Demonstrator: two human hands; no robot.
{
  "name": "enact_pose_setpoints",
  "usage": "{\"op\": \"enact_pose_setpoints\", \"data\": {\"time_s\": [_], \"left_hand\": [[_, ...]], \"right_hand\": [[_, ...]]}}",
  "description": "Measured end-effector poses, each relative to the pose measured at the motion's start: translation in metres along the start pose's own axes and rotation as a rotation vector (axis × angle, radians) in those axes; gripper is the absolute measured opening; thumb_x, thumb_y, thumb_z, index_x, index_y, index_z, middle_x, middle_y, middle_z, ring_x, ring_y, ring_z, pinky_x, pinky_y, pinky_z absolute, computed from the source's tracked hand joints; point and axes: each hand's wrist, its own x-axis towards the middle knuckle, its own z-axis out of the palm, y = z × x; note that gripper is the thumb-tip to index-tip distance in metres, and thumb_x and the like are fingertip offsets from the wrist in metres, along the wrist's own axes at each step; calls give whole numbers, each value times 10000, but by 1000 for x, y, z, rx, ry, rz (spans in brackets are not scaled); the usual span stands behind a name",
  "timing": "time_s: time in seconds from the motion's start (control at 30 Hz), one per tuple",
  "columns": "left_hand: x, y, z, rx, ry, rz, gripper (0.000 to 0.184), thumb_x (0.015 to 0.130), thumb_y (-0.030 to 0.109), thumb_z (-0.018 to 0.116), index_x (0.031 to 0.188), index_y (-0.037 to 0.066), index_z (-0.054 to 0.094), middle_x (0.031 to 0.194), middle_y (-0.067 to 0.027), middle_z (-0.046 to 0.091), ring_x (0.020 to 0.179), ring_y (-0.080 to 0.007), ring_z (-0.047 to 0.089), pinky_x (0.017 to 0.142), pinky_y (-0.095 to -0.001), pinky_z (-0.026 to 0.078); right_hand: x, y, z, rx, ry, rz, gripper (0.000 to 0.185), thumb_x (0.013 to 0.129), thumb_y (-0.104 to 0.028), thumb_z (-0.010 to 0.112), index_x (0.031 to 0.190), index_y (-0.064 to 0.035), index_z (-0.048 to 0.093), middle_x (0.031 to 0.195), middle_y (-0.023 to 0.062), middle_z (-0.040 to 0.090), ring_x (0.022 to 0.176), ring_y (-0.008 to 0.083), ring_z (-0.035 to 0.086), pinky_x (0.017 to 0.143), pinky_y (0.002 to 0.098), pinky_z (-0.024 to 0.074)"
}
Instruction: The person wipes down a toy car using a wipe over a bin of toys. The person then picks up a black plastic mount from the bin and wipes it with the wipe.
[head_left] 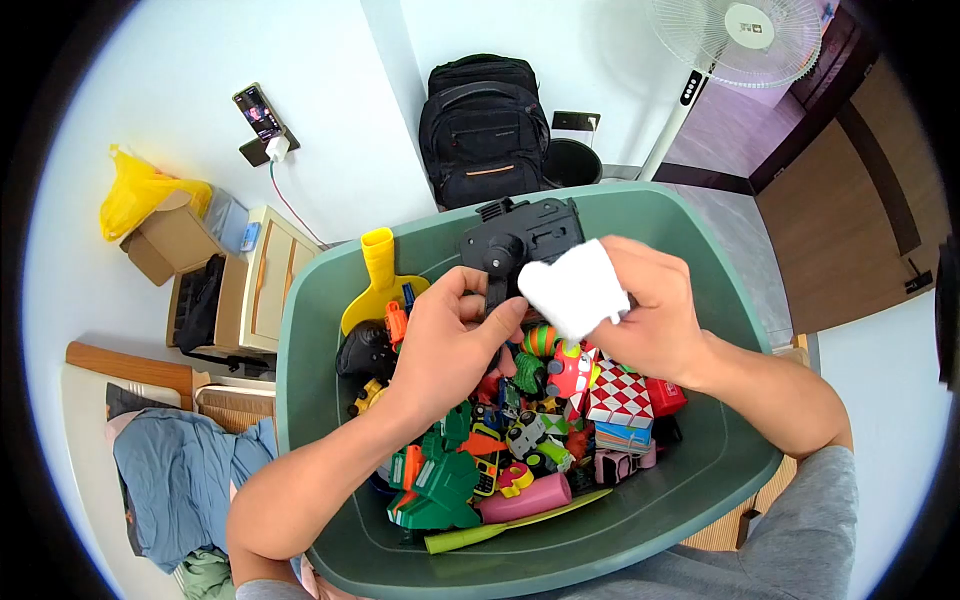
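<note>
Over a green tub (700,500), my left hand (455,335) pinches a black plastic device (525,240) with a round knob, its fingers closed round a narrow part of it. Close by on the right, my right hand (655,315) is closed round a crumpled white cloth or tissue (575,290), held against or just in front of the device. Beneath both hands lie many toys: a red-and-white checkered box (620,393), a red toy car (572,368), green plastic pieces (445,485), a pink cylinder (527,497) and a yellow scoop (379,270).
Behind the tub are a black backpack (483,135), a black bin (573,163) and a standing fan (750,30). A cardboard box (225,260) is at the left, below a phone (257,112) on the wall. Blue clothing (190,490) lies at the lower left.
</note>
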Motion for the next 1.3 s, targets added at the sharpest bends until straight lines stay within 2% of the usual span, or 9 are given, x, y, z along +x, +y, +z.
{"op": "enact_pose_setpoints", "data": {"time_s": [0.13,0.27,0.5,0.6,0.7,0.83,0.93,1.13,1.3], "left_hand": [[-5,6,6,71,-15,12,211,950,109,631,1038,-10,481,771,-71,640,552,-82,588,491,-224,461],[-8,-2,8,191,0,84,210,943,86,631,1039,-17,476,768,-57,641,545,-59,565,472,-214,438],[-8,-3,8,349,49,194,223,887,102,673,978,-29,516,702,-95,656,534,-90,576,499,-286,437],[-7,-3,7,288,22,145,208,921,96,642,1013,-21,497,728,-81,648,531,-79,566,486,-254,438],[-6,1,6,203,24,70,201,950,95,616,1042,-12,472,758,-68,635,522,-71,554,472,-225,436],[-6,0,4,207,75,86,209,950,99,620,1033,-14,465,763,-73,628,561,-82,565,502,-231,447],[-6,-1,5,197,81,144,207,949,88,619,1036,-17,464,761,-71,623,599,-82,569,535,-232,456],[-11,5,8,346,59,222,195,943,70,621,1048,-16,482,774,-61,635,620,-76,579,549,-221,461],[-8,2,9,309,131,289,188,895,47,653,997,-21,510,710,-101,663,569,-89,606,519,-247,455]], "right_hand": [[5,5,2,-193,129,-47,189,649,14,750,804,-7,643,800,114,602,639,281,612,542,344,480],[3,2,-5,-423,-69,41,151,649,-18,754,769,-21,662,834,106,606,679,311,634,567,375,506],[5,8,-5,-235,-30,105,152,681,-20,736,817,-31,668,822,118,603,674,334,625,587,369,511],[7,15,-5,-229,12,83,144,725,0,696,864,-24,667,816,106,632,660,240,645,599,323,506],[11,12,-12,176,244,387,187,819,-6,594,997,-1,652,863,22,677,736,76,608,656,253,495],[16,28,-18,367,431,476,325,818,29,528,1136,7,592,979,41,657,866,98,616,762,261,490],[11,35,-17,414,237,612,474,772,93,455,1229,-5,535,1066,55,631,948,129,609,807,282,489],[12,17,-18,884,-167,759,520,789,61,498,1301,-25,508,1051,44,639,927,103,617,798,284,511],[14,20,-20,910,-162,778,542,848,-40,611,1369,-3,462,1127,57,644,943,103,633,828,278,529]]}}
